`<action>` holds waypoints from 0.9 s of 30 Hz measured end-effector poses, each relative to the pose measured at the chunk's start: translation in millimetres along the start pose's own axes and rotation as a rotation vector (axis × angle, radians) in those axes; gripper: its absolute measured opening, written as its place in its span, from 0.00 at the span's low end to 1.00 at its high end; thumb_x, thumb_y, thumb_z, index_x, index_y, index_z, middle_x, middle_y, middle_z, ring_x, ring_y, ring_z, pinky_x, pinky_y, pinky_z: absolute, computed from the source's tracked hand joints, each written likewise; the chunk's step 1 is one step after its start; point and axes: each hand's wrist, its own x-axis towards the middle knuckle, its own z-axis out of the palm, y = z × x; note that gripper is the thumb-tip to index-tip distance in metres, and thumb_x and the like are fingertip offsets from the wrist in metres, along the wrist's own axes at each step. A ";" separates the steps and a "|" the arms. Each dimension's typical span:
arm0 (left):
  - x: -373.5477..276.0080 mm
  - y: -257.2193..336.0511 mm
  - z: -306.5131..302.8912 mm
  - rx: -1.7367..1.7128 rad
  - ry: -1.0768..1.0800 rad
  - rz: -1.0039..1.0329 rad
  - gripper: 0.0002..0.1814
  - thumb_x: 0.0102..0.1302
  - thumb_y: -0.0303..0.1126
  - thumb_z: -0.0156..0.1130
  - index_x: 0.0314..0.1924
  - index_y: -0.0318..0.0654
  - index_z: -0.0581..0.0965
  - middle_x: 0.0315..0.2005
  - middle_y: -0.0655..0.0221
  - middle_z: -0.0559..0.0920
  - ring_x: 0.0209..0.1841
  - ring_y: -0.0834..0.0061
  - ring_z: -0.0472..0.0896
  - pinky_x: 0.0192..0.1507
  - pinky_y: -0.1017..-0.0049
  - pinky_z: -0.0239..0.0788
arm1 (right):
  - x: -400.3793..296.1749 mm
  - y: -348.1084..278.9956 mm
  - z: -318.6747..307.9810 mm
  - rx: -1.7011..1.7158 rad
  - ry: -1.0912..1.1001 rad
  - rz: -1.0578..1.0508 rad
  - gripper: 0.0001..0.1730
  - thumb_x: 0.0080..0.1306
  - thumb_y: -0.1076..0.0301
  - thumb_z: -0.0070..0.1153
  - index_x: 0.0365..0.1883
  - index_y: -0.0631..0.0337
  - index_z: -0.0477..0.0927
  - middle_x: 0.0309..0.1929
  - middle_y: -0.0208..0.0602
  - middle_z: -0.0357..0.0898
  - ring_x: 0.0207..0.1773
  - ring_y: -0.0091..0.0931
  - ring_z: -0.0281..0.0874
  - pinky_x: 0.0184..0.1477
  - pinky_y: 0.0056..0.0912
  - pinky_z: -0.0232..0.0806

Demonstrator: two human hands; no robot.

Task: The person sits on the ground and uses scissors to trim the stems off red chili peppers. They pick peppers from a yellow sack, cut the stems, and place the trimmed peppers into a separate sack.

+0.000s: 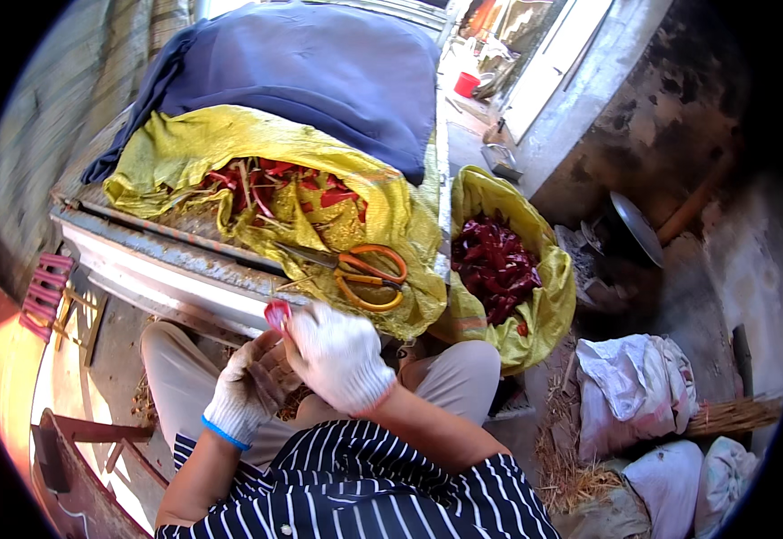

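Observation:
My right hand (337,354), in a white knit glove, grips a small red piece (277,315), likely a dried chili pepper, with a thin stem pointing up. My left hand (250,381), in a soiled white glove, is just below and left of it, palm up with curled fingers; whether it touches the piece is unclear. Scissors (371,276) with orange handles lie beyond my hands on a yellow woven sack (337,151). Dried red peppers (337,195) and pale stems show in its mouth. To the right, another yellow woven sack (556,323) stands upright, holding dark red peppers (496,266).
A blue-grey cloth (310,74) covers the back of the metal-edged table (162,269). A pink slatted object (47,293) is at the left. White sacks (620,397) and straw (560,471) lie at the lower right. A round metal lid (636,229) stands near the wall.

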 end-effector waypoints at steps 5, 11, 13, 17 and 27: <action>-3.6 -16.0 26.0 0.142 0.012 -0.033 0.16 0.73 0.34 0.60 0.57 0.39 0.78 0.49 0.65 0.83 0.52 0.69 0.82 0.58 0.68 0.74 | -38.0 -11.4 15.6 0.018 -0.148 -0.082 0.09 0.57 0.62 0.66 0.32 0.53 0.80 0.34 0.34 0.79 0.33 0.33 0.81 0.33 0.38 0.73; -6.0 -14.8 12.6 0.065 -0.061 -0.025 0.10 0.75 0.31 0.57 0.51 0.37 0.78 0.42 0.65 0.84 0.44 0.73 0.84 0.46 0.74 0.79 | -32.0 -4.6 -2.9 0.517 -0.200 0.082 0.11 0.60 0.61 0.69 0.35 0.58 0.84 0.39 0.42 0.82 0.42 0.40 0.82 0.45 0.41 0.75; -11.8 -9.8 23.9 0.159 -0.057 -0.070 0.12 0.73 0.31 0.62 0.53 0.37 0.77 0.40 0.67 0.83 0.40 0.75 0.83 0.42 0.76 0.77 | -24.7 5.7 -8.3 0.566 -0.206 0.180 0.11 0.62 0.62 0.67 0.37 0.60 0.84 0.39 0.44 0.82 0.43 0.40 0.82 0.47 0.39 0.74; -9.0 -7.5 19.2 0.425 -0.085 -0.100 0.17 0.67 0.42 0.70 0.46 0.40 0.78 0.28 0.76 0.76 0.30 0.81 0.73 0.35 0.77 0.67 | -8.9 13.5 -5.4 0.796 -0.411 0.486 0.13 0.65 0.63 0.64 0.42 0.64 0.84 0.42 0.45 0.82 0.45 0.38 0.83 0.51 0.36 0.73; -15.1 8.0 18.7 0.318 -0.274 -0.233 0.23 0.67 0.52 0.69 0.46 0.41 0.77 0.26 0.78 0.72 0.25 0.85 0.67 0.26 0.82 0.56 | -3.2 10.1 2.3 0.632 -0.196 -0.083 0.10 0.64 0.73 0.63 0.43 0.65 0.85 0.42 0.48 0.82 0.43 0.43 0.82 0.48 0.39 0.75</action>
